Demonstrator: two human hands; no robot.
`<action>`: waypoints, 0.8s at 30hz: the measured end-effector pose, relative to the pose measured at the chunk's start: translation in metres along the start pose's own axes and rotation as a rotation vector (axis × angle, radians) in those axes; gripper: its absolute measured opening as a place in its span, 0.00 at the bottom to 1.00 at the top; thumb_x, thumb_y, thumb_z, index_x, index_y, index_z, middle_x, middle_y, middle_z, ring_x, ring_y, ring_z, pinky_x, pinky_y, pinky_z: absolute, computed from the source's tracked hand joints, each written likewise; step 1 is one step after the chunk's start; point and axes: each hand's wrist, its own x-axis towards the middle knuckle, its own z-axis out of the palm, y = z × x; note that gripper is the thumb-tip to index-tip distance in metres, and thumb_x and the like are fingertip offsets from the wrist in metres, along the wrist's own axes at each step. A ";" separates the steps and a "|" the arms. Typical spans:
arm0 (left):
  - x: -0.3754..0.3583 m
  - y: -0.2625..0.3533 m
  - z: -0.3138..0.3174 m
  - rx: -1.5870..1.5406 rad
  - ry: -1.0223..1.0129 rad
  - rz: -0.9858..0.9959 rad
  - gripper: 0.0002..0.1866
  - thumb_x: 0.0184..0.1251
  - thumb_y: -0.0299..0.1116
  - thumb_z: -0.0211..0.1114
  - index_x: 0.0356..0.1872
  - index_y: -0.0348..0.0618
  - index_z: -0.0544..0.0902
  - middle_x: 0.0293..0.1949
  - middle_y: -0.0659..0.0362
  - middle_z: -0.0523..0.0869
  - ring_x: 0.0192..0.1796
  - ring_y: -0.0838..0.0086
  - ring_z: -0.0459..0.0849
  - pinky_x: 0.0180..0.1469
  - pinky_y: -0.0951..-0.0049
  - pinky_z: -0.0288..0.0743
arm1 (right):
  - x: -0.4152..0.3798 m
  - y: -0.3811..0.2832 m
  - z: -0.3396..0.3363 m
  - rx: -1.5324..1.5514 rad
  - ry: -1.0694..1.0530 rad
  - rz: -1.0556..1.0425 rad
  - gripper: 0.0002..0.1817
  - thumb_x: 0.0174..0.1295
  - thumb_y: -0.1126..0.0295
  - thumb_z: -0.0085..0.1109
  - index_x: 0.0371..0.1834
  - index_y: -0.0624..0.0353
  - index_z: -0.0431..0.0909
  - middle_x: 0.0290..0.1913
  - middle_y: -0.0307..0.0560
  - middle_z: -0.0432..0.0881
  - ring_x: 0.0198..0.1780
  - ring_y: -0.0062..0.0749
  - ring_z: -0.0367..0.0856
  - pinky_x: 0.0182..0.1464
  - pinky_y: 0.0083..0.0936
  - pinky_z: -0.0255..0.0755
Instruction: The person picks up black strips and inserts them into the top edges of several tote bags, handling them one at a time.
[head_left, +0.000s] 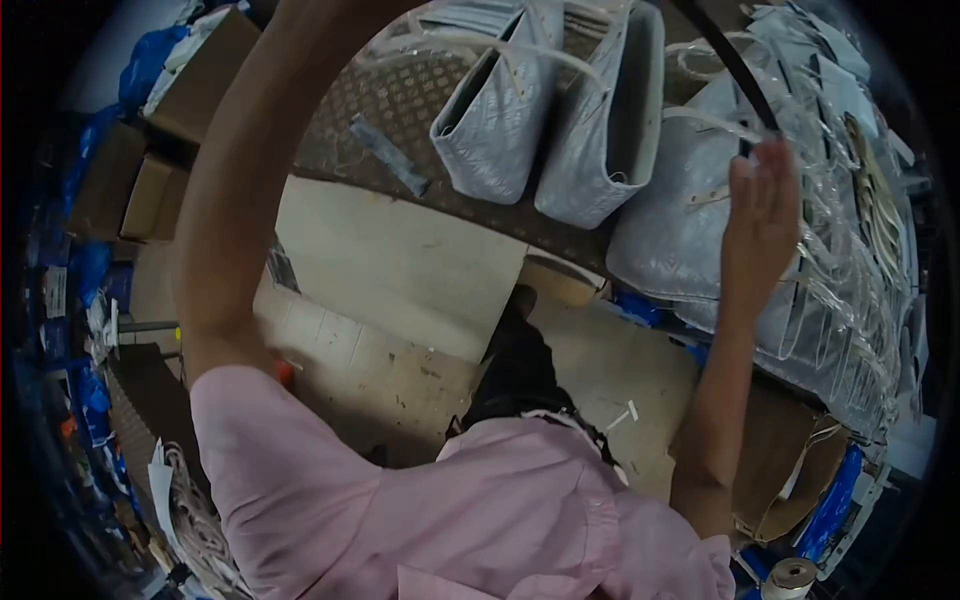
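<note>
While the left arm [230,190] rose out of frame, its grip impossible to tell, the right hand [762,215] lay loose-fingered, apparently against the black strap [728,62], which ran up-left over grey bags [600,120].

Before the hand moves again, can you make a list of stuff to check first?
1. Right hand at the bags: ok, it touches the clear-wrapped bags.
2. Firm grip on a bag: cannot tell, the fingers look spread.
3. Left hand in sight: not ok, the left arm goes up out of view.
4. Black strap out of the way: not ok, it runs just above the right hand.
5. Two grey bags standing steady: ok, upright side by side.
6. Floor underfoot free: cannot tell, scraps lie about.
</note>
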 end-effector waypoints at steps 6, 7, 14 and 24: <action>-0.089 -0.008 -0.097 -0.013 0.057 -0.528 0.11 0.60 0.36 0.60 0.37 0.41 0.81 0.23 0.60 0.79 0.26 0.78 0.77 0.26 0.75 0.68 | -0.032 0.018 0.026 -0.271 -0.227 -0.273 0.29 0.55 0.59 0.60 0.54 0.69 0.67 0.55 0.59 0.69 0.59 0.51 0.65 0.59 0.35 0.61; -0.110 0.002 -0.114 -0.107 0.067 -0.689 0.13 0.61 0.40 0.60 0.33 0.39 0.81 0.18 0.62 0.77 0.22 0.81 0.74 0.25 0.75 0.64 | -0.031 0.020 0.038 -0.279 -0.232 -0.308 0.30 0.54 0.57 0.59 0.53 0.70 0.68 0.56 0.60 0.69 0.58 0.52 0.66 0.59 0.36 0.61; -0.264 0.029 -0.169 -0.324 0.098 -1.283 0.11 0.61 0.39 0.60 0.28 0.42 0.79 0.11 0.68 0.68 0.13 0.86 0.63 0.15 0.83 0.54 | -0.008 0.017 0.074 -0.688 -0.510 -0.218 0.25 0.54 0.53 0.57 0.42 0.67 0.72 0.40 0.56 0.78 0.48 0.52 0.75 0.50 0.47 0.65; -0.268 0.020 -0.102 -0.589 0.141 -1.366 0.09 0.61 0.37 0.61 0.30 0.42 0.78 0.12 0.67 0.70 0.13 0.86 0.63 0.14 0.83 0.54 | 0.052 0.059 0.076 -0.669 -0.735 -0.374 0.09 0.56 0.65 0.52 0.37 0.55 0.73 0.28 0.48 0.80 0.37 0.44 0.80 0.43 0.45 0.66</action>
